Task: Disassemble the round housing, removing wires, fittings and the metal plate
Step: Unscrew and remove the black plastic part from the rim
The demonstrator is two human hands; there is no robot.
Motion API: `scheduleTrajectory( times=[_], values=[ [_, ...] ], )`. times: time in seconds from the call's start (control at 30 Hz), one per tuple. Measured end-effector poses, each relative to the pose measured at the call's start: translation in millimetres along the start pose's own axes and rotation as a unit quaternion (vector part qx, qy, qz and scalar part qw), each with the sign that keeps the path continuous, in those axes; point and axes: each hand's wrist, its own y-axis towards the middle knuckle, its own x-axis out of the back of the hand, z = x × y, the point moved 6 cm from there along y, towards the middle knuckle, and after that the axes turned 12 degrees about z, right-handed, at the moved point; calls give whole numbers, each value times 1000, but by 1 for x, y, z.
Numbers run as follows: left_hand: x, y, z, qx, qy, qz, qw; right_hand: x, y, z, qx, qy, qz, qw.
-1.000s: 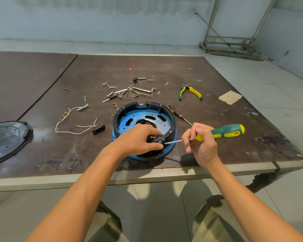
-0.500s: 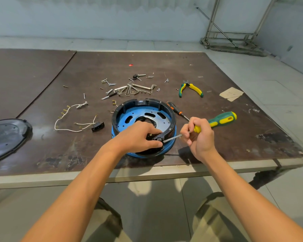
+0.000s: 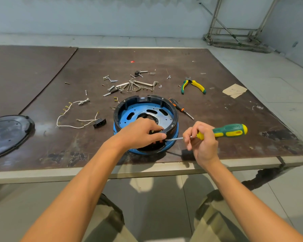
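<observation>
The round housing (image 3: 156, 98) sits on the table (image 3: 217, 119) close to its front edge, straight ahead of the person, open side up, with the blue metal plate (image 3: 138, 108) showing inside the black ring. The left hand (image 3: 138, 135) lies over the near rim, fingers curled down inside and thumb pressed to the outer wall, so it grips the housing and steadies it. The right hand (image 3: 201, 144) is just to the right of the housing, its fingers closed in a pinch round the green-and-yellow screwdriver (image 3: 229, 131) where shaft meets handle.

What matters is the line of that tool. Its long axis runs nearly level, handle out to the right and tip pointing left, and the tip meets the near-right wall of the housing right beside the left thumb. Exactly what the tip bears on is hidden by the hand, though it looks like a fitting or clip in the wall. The right hand is nearer the work point and the left only braces, so a slip of the tip would run toward the thumb.

Already-removed wires (image 3: 66, 126) with a black connector lie well to the left, and a black cover (image 3: 7, 133) lies farther left still. Behind the housing are loose screws and hex keys (image 3: 135, 84), a small orange-and-black screwdriver (image 3: 176, 104) just beside the far-right rim, and pliers (image 3: 193, 85). None of these blocks the tool's path.
</observation>
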Motion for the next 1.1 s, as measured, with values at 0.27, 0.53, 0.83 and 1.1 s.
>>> scheduleTrajectory(
  times=[0.27, 0.53, 0.83, 1.1],
  values=[
    [-1, 2, 0, 15, -7, 13, 1000, 0, 26, 1, -123, 5, -73, 990],
    [-2, 2, 0, 27, 4, 15, 1000, 4, 35, -16, -203, 79, -83, 972],
    [-3, 0, 3, 20, 17, 14, 1000, 8, 12, -13, -40, 100, -72, 992],
    [-4, 6, 8, 59, 31, 7, 998, 9, 19, -16, -58, 119, -86, 987]
  ],
)
